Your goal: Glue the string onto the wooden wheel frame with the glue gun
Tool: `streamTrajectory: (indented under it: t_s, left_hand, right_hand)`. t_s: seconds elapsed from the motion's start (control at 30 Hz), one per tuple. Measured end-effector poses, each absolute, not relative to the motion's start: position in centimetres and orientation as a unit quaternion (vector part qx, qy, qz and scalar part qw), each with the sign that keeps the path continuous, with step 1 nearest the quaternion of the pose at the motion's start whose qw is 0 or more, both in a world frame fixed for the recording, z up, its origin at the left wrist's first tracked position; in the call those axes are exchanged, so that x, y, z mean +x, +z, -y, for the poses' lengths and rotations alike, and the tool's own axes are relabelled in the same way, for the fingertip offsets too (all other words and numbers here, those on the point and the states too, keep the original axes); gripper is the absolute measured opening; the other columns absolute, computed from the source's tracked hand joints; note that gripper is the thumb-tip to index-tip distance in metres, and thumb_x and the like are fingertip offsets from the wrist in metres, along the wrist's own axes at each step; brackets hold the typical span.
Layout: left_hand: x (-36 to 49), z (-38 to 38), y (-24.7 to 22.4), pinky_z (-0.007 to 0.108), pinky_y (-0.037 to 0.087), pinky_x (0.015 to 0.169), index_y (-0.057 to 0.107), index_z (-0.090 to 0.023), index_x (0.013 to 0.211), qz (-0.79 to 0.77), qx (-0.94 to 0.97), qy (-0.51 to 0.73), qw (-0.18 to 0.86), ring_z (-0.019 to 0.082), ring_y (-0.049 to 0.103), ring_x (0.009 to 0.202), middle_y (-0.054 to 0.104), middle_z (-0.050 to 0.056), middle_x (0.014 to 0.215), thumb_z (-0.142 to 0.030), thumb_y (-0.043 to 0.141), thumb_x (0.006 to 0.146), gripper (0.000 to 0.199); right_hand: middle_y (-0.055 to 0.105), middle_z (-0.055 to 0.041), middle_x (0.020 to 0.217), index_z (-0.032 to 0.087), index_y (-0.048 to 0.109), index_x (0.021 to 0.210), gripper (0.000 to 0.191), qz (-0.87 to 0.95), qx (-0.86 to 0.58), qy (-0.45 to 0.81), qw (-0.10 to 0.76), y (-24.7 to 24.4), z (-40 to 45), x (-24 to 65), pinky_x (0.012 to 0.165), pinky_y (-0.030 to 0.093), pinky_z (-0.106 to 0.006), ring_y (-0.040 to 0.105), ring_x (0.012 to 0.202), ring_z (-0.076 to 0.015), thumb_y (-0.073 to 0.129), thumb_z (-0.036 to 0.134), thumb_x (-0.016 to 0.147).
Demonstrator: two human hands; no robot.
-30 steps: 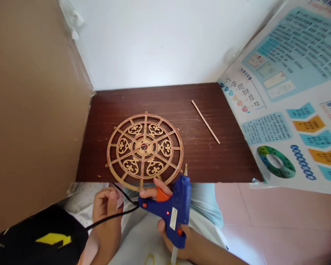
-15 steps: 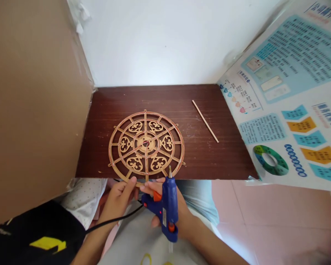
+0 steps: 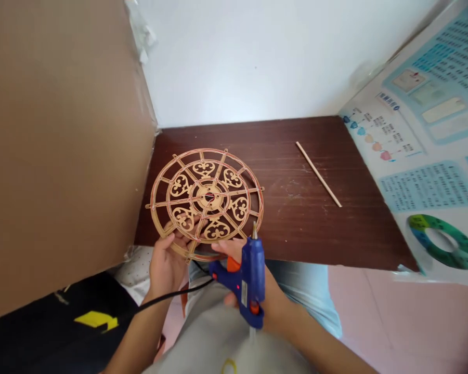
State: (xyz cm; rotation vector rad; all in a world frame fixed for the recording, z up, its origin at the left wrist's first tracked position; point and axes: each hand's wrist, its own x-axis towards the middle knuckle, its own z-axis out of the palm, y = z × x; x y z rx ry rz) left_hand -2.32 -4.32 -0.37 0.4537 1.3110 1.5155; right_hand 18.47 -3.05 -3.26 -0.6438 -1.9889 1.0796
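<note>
A round openwork wooden wheel (image 3: 209,197) with scroll ornaments and reddish lines lies at the left of the dark brown table, its near rim past the front edge. My left hand (image 3: 167,262) holds that rim, thumb on top and fingers beneath, showing through the gaps. In my right hand (image 3: 271,296) is a blue glue gun (image 3: 252,270) with an orange trigger, its nozzle pointing away from me, near the wheel's lower right rim. Fingers of this hand also reach the near rim; the gun partly hides them.
On the right of the brown table (image 3: 281,234) lies a thin wooden stick (image 3: 318,174). Cardboard (image 3: 62,145) walls the left side, a printed poster (image 3: 425,150) the right. A black cord (image 3: 171,295) runs from the gun to the lower left.
The wheel has turned somewhat. My left hand has shifted round its rim to the left, with its fingers now further underneath. The whole view has swung left.
</note>
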Motion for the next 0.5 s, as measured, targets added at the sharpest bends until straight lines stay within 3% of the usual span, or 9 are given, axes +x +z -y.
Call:
streamTrajectory:
  t_s: [0.17,0.27,0.37,0.5]
  left_hand:
    - [-3.5,3.0,0.2,0.057,0.063,0.104,0.079,-0.023,0.102,-0.526,0.174,0.684,0.475,0.034,0.079,0.115,0.085,0.011,0.112,-0.044,0.055,0.093,0.033]
    - [-3.8,1.8,0.9,0.056,0.062,0.107,0.081,-0.023,0.096,-0.509,0.128,0.715,0.461,0.033,0.08,0.111,0.086,0.01,0.108,-0.054,0.06,0.096,0.038]
    - [-3.0,0.9,1.7,0.055,0.059,0.114,0.082,-0.021,0.112,-0.463,0.102,0.728,0.495,0.035,0.076,0.123,0.083,0.013,0.119,-0.073,0.057,0.096,0.059]
    - [-1.3,0.8,1.5,0.054,0.054,0.12,0.075,-0.027,0.136,-0.39,0.116,0.758,0.51,0.037,0.064,0.142,0.075,0.012,0.142,-0.08,0.064,0.09,0.071]
  right_hand:
    - [0.048,-0.0171,0.169,0.032,0.04,0.165,0.071,0.802,-0.273,0.378,0.374,-2.2,0.8,18.3,0.13,0.039,-0.062,0.044,0.159,-0.0371,0.069,0.052,0.104]
    - [0.038,-0.0178,0.176,0.028,0.049,0.16,0.067,0.824,-0.267,0.351,0.357,-2.0,-0.9,18.1,0.133,0.029,-0.068,0.03,0.167,-0.0391,0.072,0.05,0.101]
    - [0.041,-0.0184,0.175,0.025,0.053,0.156,0.064,0.845,-0.25,0.347,0.32,-1.9,-2.0,17.7,0.136,0.02,-0.067,0.031,0.167,-0.0366,0.072,0.053,0.101]
    - [0.046,-0.0189,0.173,0.024,0.058,0.151,0.063,0.849,-0.242,0.347,0.318,-1.7,-2.5,17.5,0.135,0.028,-0.062,0.037,0.165,-0.0348,0.066,0.062,0.102]
